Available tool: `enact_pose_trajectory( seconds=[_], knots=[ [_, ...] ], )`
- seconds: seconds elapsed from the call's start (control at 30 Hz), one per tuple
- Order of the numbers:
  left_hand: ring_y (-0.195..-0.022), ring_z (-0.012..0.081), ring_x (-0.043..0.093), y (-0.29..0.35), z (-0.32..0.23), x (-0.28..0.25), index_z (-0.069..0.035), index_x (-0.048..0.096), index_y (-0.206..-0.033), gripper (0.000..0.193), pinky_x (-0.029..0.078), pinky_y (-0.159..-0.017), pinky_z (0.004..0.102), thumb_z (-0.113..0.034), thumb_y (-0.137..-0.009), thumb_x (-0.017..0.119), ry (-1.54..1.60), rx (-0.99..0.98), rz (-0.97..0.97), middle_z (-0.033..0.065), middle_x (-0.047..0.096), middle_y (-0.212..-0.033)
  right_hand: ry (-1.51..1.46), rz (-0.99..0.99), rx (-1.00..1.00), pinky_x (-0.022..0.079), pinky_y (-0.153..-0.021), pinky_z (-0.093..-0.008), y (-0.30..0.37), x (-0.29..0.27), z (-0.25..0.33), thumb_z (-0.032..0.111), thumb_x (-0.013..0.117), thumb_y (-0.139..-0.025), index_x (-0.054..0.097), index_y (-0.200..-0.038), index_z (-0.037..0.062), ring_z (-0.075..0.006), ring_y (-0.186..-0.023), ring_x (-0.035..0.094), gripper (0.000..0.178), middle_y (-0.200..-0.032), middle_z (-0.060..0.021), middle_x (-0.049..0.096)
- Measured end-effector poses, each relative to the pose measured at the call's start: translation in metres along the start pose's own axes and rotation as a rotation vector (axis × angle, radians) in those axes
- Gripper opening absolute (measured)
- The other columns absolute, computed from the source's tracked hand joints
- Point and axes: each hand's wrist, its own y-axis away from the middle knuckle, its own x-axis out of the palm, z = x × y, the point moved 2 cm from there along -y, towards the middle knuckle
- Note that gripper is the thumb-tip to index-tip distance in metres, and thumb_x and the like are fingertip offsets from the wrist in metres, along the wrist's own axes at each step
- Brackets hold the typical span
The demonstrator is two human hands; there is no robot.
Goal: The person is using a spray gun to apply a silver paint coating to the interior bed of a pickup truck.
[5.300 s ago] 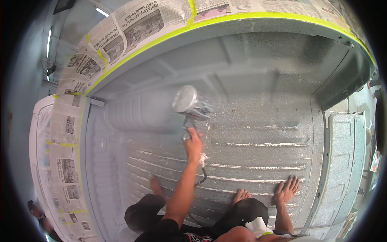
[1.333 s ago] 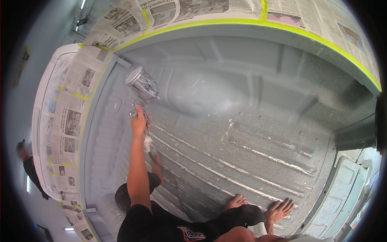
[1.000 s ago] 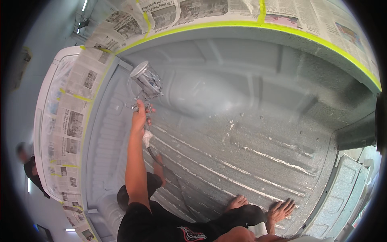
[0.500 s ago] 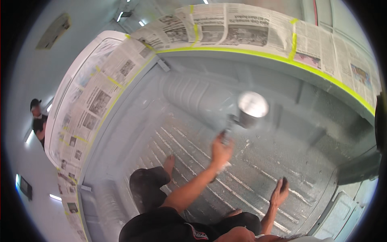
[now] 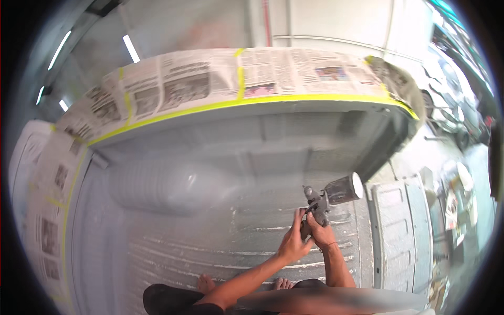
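A spray gun (image 5: 318, 201) with a dark, pale-ended paint cup (image 5: 341, 190) is in front of me, its cup tilted over to the right. My right hand (image 5: 323, 234) grips it from the right, thumb laid along the body. On the other side, my left hand (image 5: 293, 245) also closes on the gun, its fingers at the handle; some of them are hidden. Below both hands spreads the ribbed, grey truck bed floor (image 5: 210, 231), with pale worn lines along its ribs.
Newspaper masking (image 5: 210, 79) edged with yellow tape (image 5: 210, 108) covers the bed's far and left rims. A rounded wheel arch (image 5: 157, 184) bulges at the far side. The lowered tailgate (image 5: 396, 231) lies right; beyond it are a white vehicle (image 5: 446, 79) and blurred clutter.
My view has turned right. The spray gun, held earlier in my left hand alone, has tipped over, and my formerly empty right hand now grips it too.
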Motion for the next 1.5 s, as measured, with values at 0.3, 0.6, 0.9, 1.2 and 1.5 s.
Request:
enact_pose_trajectory(
  seconds=[0.3,0.6,0.9,1.2,1.5],
  knots=[
    [-0.123,0.0428,0.047,0.257,0.141,-0.017,-0.002,0.041,-0.136,0.066,0.039,-0.102,0.0489,-0.041,-0.088,0.063,-0.282,-0.512,0.389,0.0282,0.051,-0.127,-0.139,-0.608,-0.269,0.041,-0.039,-0.0253,0.035,-0.042,0.047,0.052,0.051,-0.096,0.054,-0.116,0.0086,-0.011,-0.045,0.05,0.048,-0.096,-0.0076,0.066],
    [-0.115,0.0456,0.054,0.201,0.121,-0.024,0.001,0.042,-0.135,0.063,0.042,-0.1,0.0486,-0.039,-0.089,0.059,-0.353,-0.814,0.751,0.0291,0.058,-0.12,0.056,-0.89,-0.474,0.036,-0.038,-0.0252,0.079,-0.08,0.164,0.05,0.053,-0.096,0.062,-0.104,0.0056,-0.0078,-0.044,0.048,0.046,-0.076,-0.0046,0.063],
    [-0.076,0.0336,0.069,0.056,0.119,-0.034,0.004,0.047,-0.13,0.062,0.051,-0.075,0.0464,-0.047,-0.095,0.049,-0.239,-0.509,0.835,0.0177,0.067,-0.074,0.153,-0.945,-0.468,0.032,-0.033,-0.0267,0.078,-0.163,0.16,0.042,0.06,-0.095,0.061,-0.099,0.0009,-0.0078,-0.039,0.045,0.041,-0.08,-0.0093,0.066],
    [-0.082,0.0417,0.066,0.064,0.04,-0.049,0.003,0.045,-0.123,0.055,0.048,-0.079,0.0493,-0.046,-0.099,0.043,-0.484,-0.321,1.212,0.0263,0.065,-0.079,0.071,-0.849,-0.351,0.042,-0.039,-0.0295,0.034,-0.212,0.13,0.059,0.06,-0.089,0.06,-0.094,0.0,-0.0137,-0.044,0.053,0.059,-0.074,-0.0087,0.063],
    [-0.114,0.0406,0.052,0.099,-0.01,-0.1,-0.002,0.036,-0.138,0.059,0.04,-0.097,0.0474,-0.045,-0.099,0.044,-0.68,-0.611,0.896,0.0273,0.057,-0.117,-0.05,-0.996,-0.116,0.041,-0.036,-0.0313,0.001,-0.225,0.051,0.052,0.061,-0.09,0.057,-0.082,0.0048,-0.0145,-0.041,0.051,0.048,-0.064,-0.0053,0.057]
  ],
)
